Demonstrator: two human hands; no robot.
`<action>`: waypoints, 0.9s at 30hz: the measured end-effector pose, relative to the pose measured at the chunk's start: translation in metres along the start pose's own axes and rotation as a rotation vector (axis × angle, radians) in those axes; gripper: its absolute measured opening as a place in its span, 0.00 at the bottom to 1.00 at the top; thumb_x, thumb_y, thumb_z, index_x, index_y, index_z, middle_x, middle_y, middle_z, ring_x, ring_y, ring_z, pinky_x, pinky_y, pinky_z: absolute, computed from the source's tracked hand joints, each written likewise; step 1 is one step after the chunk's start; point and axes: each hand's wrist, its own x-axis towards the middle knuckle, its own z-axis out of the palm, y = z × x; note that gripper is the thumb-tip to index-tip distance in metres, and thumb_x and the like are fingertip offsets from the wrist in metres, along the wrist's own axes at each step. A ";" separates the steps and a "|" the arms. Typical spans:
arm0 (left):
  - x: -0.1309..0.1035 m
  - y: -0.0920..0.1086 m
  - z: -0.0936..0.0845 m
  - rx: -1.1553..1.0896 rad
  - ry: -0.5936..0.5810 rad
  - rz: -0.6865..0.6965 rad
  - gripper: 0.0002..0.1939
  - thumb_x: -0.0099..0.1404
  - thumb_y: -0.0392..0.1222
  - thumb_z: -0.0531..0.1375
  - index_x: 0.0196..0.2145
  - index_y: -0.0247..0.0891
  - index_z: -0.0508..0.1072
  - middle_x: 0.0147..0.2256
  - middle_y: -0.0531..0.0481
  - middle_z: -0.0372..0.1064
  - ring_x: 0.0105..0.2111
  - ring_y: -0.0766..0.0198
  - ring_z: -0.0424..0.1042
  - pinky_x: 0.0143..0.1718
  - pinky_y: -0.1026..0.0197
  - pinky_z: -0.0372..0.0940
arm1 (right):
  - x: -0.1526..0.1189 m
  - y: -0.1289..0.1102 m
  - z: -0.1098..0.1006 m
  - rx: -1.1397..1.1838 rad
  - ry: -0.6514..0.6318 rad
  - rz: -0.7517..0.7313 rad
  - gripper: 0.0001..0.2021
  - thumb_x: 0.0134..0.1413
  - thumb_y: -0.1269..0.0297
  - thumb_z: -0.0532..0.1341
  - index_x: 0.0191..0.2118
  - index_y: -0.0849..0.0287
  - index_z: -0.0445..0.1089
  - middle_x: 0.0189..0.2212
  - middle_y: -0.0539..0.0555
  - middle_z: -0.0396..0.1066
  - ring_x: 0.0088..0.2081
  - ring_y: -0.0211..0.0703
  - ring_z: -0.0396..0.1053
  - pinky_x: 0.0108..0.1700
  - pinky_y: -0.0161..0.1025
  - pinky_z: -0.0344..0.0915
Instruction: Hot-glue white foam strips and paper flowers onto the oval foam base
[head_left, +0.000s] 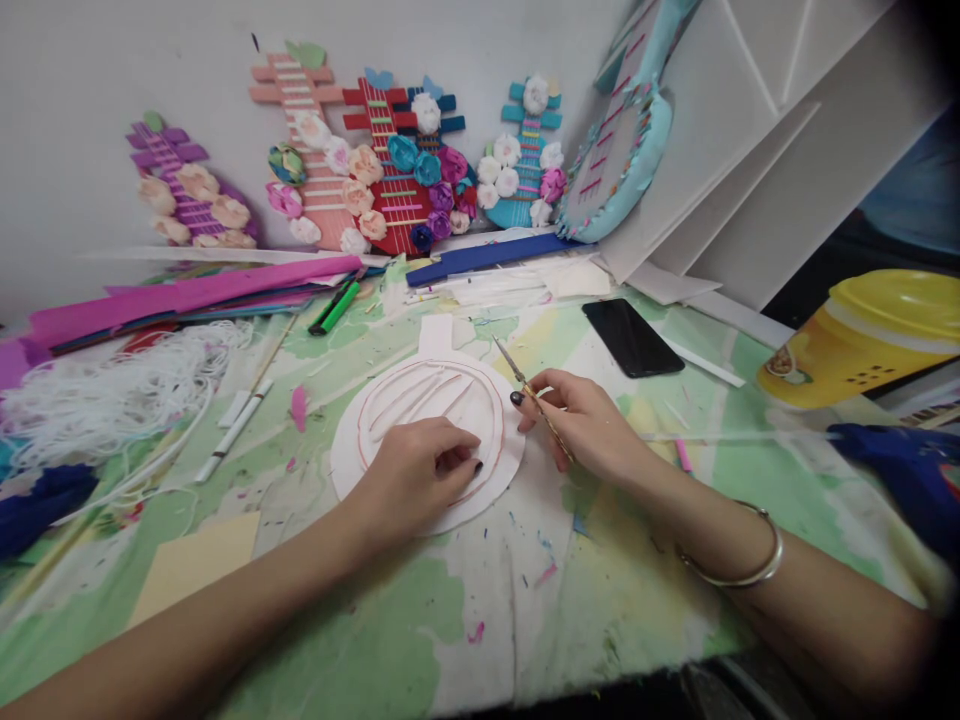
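A round white board cutout (491,490) with a short neck at its top lies flat on the green patterned cloth. Reddish lines and cut slits run across its face. My left hand (424,470) rests on the lower middle of the cutout, fingers curled with the thumb near the fingertips; whether anything is between them is hidden. To the right of the cutout, my right hand (574,415) is closed on slim scissors (516,370), whose tip points up and left, just above the cutout's right edge.
Flower-decorated instrument shapes (390,160) lean against the wall. A phone (634,338) and a yellow container (870,335) are at right. White cord (135,385), a green marker (339,308) and coloured sheets (195,290) lie at left.
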 end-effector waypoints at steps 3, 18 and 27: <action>0.000 0.000 -0.003 0.028 -0.071 0.071 0.10 0.60 0.33 0.55 0.32 0.37 0.77 0.27 0.50 0.69 0.26 0.67 0.66 0.28 0.64 0.60 | 0.000 -0.001 0.000 -0.006 0.004 0.001 0.10 0.56 0.56 0.56 0.36 0.58 0.65 0.30 0.54 0.75 0.10 0.30 0.60 0.13 0.31 0.56; 0.003 -0.016 -0.006 0.237 -0.102 0.244 0.14 0.60 0.28 0.51 0.33 0.40 0.74 0.46 0.50 0.72 0.44 0.55 0.61 0.43 0.49 0.58 | -0.001 0.000 -0.001 -0.019 -0.002 -0.002 0.08 0.57 0.59 0.54 0.36 0.56 0.64 0.30 0.52 0.74 0.11 0.30 0.60 0.13 0.31 0.58; 0.013 -0.009 -0.019 0.277 -0.217 0.285 0.12 0.58 0.27 0.52 0.34 0.40 0.70 0.40 0.47 0.72 0.45 0.54 0.62 0.43 0.50 0.58 | 0.000 -0.001 0.001 -0.013 0.004 0.010 0.09 0.57 0.57 0.55 0.35 0.57 0.64 0.29 0.52 0.74 0.10 0.30 0.60 0.14 0.32 0.58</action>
